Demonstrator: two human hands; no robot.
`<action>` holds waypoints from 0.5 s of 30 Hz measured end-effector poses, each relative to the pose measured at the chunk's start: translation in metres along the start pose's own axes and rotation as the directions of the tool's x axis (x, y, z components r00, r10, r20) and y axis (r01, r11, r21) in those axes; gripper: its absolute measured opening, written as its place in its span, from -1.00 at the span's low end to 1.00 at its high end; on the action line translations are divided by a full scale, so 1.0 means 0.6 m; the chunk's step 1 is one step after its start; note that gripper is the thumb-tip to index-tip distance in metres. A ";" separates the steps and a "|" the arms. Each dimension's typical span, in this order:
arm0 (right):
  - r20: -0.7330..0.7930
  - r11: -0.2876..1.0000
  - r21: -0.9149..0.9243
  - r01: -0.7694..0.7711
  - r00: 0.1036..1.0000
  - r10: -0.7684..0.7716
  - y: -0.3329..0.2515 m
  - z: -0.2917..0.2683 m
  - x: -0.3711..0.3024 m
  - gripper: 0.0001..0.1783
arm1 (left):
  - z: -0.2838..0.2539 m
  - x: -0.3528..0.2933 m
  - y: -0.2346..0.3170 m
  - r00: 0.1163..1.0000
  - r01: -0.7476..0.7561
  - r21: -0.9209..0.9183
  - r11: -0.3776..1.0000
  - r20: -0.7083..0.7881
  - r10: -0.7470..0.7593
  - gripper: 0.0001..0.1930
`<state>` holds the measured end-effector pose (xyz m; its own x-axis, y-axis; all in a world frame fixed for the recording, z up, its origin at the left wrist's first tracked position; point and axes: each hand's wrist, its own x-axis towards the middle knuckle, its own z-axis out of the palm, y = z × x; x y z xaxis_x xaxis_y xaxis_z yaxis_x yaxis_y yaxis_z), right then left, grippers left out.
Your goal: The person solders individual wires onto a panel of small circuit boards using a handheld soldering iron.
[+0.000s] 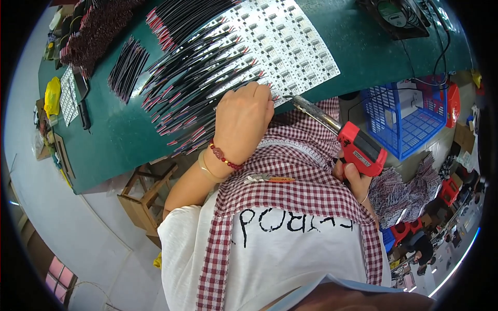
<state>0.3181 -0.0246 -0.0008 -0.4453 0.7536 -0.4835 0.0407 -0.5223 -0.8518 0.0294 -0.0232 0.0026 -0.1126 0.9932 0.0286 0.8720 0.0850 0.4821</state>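
My left hand (243, 118) rests at the near edge of a white circuit board panel (306, 49), fingers curled closed. Its fingertips face away, so whatever they pinch is hidden. Thin black and red wires (194, 78) lie in rows from the panel toward the left, some ending beside that hand. In my right hand (355, 179) is a red and black soldering gun (363, 150), gripped by its handle. Its long metal barrel points up and left, with the tip close to the panel's near corner, just right of my left fingers. Whether the tip touches the panel I cannot tell.
The green table (111, 150) also bears a loose wire bundle (128, 70), a dark red wire heap (101, 33), a black-handled knife (84, 111), a small board strip (68, 96) and a fan (397, 18). A blue crate (399, 116) and piled wires (404, 194) sit to the right.
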 end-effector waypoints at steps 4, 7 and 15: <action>-0.001 0.999 0.044 0.009 1.000 -0.009 0.002 0.000 -0.003 -0.62 | -0.002 -0.002 -0.002 1.000 0.017 -0.031 0.999 0.020 -0.016 -0.93; -0.013 1.000 0.028 0.004 1.000 -0.004 0.004 0.000 -0.004 -0.64 | -0.006 -0.001 0.000 1.000 0.022 -0.062 0.998 0.014 -0.021 -0.92; 0.062 0.998 -0.058 0.024 0.998 -0.021 0.007 -0.007 0.001 -0.73 | -0.004 -0.001 -0.003 0.999 0.034 -0.081 0.996 0.023 -0.032 -0.92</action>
<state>0.3219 -0.0244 -0.0054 -0.5009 0.7379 -0.4523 0.0817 -0.4800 -0.8734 0.0271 -0.0239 0.0037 -0.1294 0.9916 -0.0070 0.8260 0.1117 0.5525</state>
